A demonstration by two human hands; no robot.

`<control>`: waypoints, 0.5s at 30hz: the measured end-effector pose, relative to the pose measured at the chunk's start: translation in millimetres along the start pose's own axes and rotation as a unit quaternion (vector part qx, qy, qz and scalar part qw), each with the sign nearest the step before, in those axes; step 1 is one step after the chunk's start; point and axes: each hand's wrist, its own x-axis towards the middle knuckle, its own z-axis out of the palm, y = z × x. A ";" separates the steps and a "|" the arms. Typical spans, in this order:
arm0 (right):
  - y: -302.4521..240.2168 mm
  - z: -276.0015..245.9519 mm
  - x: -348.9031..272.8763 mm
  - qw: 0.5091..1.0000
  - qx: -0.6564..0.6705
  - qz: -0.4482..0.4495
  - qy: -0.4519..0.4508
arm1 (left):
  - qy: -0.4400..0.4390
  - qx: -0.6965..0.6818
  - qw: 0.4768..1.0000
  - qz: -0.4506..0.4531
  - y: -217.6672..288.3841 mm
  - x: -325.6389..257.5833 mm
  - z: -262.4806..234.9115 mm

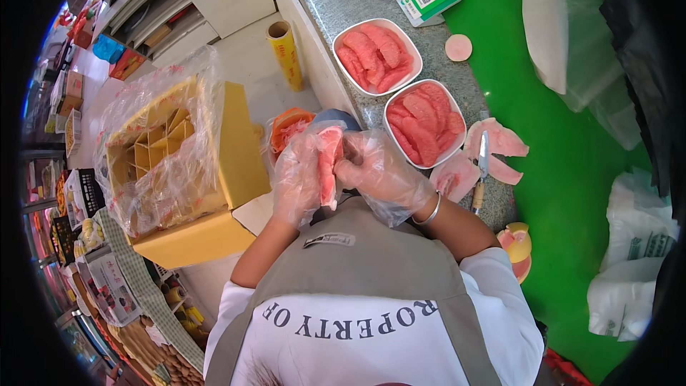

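Both hands in clear plastic gloves. Left hand (296,177) grips a pink citrus segment (329,161) from one side; right hand (382,175) has its fingertips on the opposite edge. Segment is held left of the nearer white tray (450,156). Second white tray (380,92) just beyond that one; knife (484,156) to its right; yellow carton (239,139) well to its left.

Matt cloth apron (371,264), crinkled plastic gloves (389,175), shiny metal blade (484,156), wooden handle (478,198)
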 end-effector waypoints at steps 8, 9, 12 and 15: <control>-10.7 -3.6 -2.1 0.984 -0.168 -0.058 0.015 | -0.029 -0.111 0.988 -0.099 2.6 -3.1 -1.0; -12.2 -5.3 -2.7 0.978 -0.199 -0.059 0.009 | -0.027 -0.112 0.989 -0.094 4.8 -2.7 -0.5; -11.5 -3.9 -1.7 0.974 -0.208 -0.088 0.005 | -0.048 -0.087 0.992 -0.073 6.6 0.3 -3.6; -23.9 -2.5 0.0 0.978 -0.199 -0.050 -0.020 | -0.093 -0.066 0.991 -0.062 -7.2 4.3 -14.1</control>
